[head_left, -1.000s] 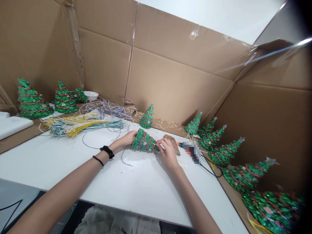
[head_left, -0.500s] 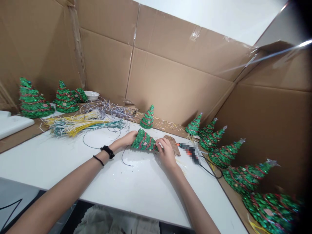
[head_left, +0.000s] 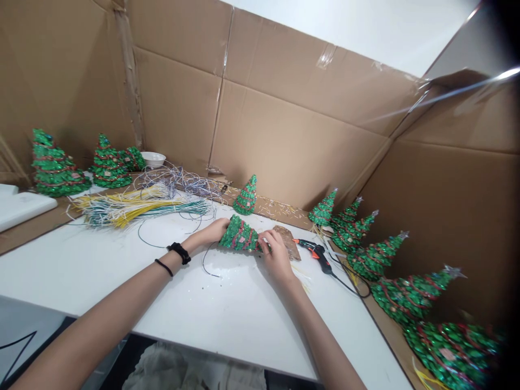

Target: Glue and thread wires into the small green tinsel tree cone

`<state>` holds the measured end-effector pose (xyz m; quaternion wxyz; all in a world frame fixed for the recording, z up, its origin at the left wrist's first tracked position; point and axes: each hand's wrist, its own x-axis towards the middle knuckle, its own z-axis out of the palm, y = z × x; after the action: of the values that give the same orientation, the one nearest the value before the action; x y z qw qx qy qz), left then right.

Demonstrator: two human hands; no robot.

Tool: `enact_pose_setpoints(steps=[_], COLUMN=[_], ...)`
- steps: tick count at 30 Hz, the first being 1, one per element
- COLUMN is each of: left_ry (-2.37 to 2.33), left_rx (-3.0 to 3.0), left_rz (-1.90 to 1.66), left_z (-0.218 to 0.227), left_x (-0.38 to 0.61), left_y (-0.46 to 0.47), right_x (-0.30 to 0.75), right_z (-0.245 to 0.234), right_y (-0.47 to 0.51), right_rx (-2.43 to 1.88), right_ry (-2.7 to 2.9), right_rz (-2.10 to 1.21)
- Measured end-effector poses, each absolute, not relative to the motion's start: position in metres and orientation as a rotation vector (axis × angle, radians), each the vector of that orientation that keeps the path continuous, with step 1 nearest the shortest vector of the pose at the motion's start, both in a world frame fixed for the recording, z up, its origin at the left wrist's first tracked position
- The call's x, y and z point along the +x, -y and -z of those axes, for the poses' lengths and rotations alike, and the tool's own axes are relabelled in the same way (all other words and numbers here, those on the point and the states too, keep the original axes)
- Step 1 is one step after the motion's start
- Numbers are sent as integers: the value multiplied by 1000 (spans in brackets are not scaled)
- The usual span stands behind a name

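A small green Christmas tree decoration [head_left: 239, 235] with red garland lies tilted on its side between my hands, a little above the white table. My left hand [head_left: 218, 229] grips it at the left end, its fingers partly hidden behind the tree. At the right end, the fingers of my right hand [head_left: 275, 246] close on the tree in a pinch. A thin dark wire [head_left: 207, 265] curls down to the table below it. Just right of my right hand lies a brown cardboard piece [head_left: 290, 242], with the nozzle of a black and orange glue gun [head_left: 319, 254] at its edge.
Finished-looking trees with silver stars [head_left: 376, 254] line the right edge, and more trees [head_left: 108, 162] stand at the back left. A bundle of yellow, white and green wires [head_left: 138, 208] lies left, near tangled wire [head_left: 182, 181] and a white bowl [head_left: 153, 158]. Cardboard walls [head_left: 292, 135] enclose the table.
Almost nothing differs. My right hand has shifted very slightly left at the end of the tree, while my left hand keeps its hold.
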<state>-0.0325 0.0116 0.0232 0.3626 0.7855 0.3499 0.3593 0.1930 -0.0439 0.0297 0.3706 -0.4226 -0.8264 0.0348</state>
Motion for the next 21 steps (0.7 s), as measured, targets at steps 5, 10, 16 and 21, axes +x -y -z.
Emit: enact_pose_setpoints(steps=[5,10,16,21], left_ry=[-900,-897,-932,-946], left_rx=[2022,2035,2053,2054], left_rz=[-934,-940,-927,-945], left_z=[-25,-25,-20,-19], left_x=[-32,-32,-33,-33], left_y=[-10,-10,-13,-15], right_x=[192,190,189,188], right_z=[-30,-30,-30,-30], right_y=[44,44,45,45], right_rx=[-1099,-1112,-1136,-1155], right_ry=[2107,2102,2098,2086], right_rz=[-84,-107,-137,-142])
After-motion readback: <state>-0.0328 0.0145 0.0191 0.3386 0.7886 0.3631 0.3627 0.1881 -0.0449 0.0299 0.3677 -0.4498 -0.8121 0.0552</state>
